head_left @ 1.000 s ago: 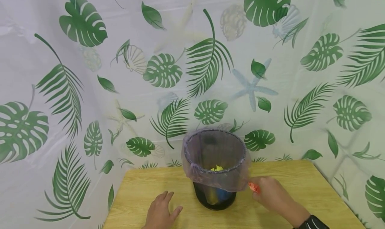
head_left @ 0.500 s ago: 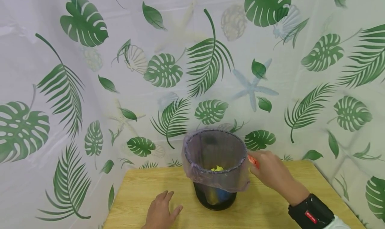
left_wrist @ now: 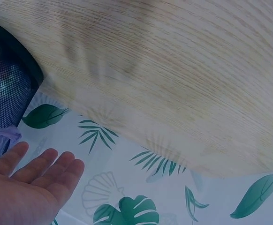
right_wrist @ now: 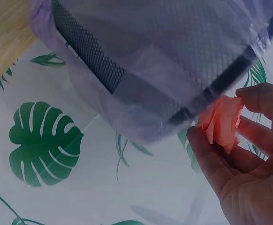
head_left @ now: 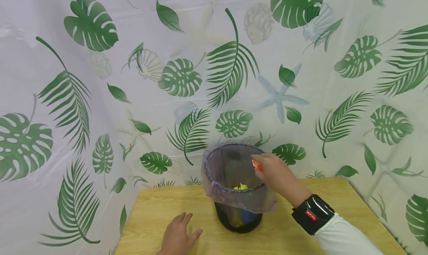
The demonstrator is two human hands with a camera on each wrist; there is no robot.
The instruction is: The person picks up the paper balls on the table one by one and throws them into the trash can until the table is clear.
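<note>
A black mesh trash can [head_left: 238, 225] stands upright on the table, lined with a thin purple plastic bag [head_left: 230, 197] folded over its rim. Yellow crumpled paper [head_left: 241, 187] lies inside, and something blue [head_left: 247, 216] shows through the mesh low down. My right hand [head_left: 275, 173] grips a crumpled orange-red paper ball [head_left: 257, 165] at the right part of the can's rim. In the right wrist view the paper ball [right_wrist: 221, 123] sits between thumb and fingers beside the bag's edge. My left hand [head_left: 178, 234], fingers loosely extended, is left of the can and holds nothing.
The wood-grain table [head_left: 160, 203] reaches back to a white plastic curtain [head_left: 200, 24] printed with green leaves, shells and starfish. The curtain also hangs along the left side. A black band [head_left: 313, 214] is strapped round the right wrist.
My right hand has risen from beside the can and moved left to its rim, carrying the orange-red paper ball. The left hand and the trash can have stayed in place.
</note>
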